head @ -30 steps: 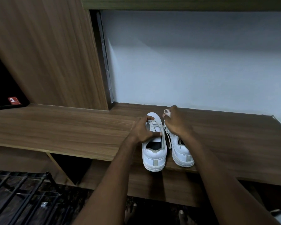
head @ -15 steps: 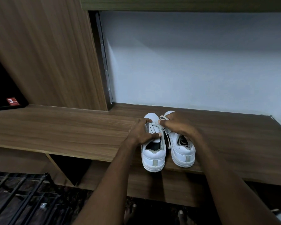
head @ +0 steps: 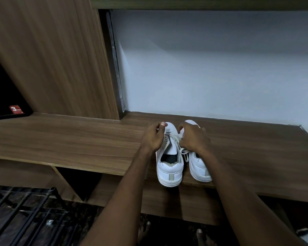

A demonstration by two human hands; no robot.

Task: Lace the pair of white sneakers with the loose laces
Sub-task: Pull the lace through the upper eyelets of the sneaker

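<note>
right sneaker (head: 199, 167) half hidden by right hand (head: 194, 137), lace (head: 182, 150) ends unclear, fingertips hidden

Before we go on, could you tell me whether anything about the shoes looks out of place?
Only the lace: it trails loose between the two sneakers instead of being threaded. The left sneaker also has its heel overhanging the shelf edge.

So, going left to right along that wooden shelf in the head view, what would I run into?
Black screen with a red sticker → bare wooden shelf → left hand → left sneaker → loose lace → right sneaker, with the right hand above its front.
</note>
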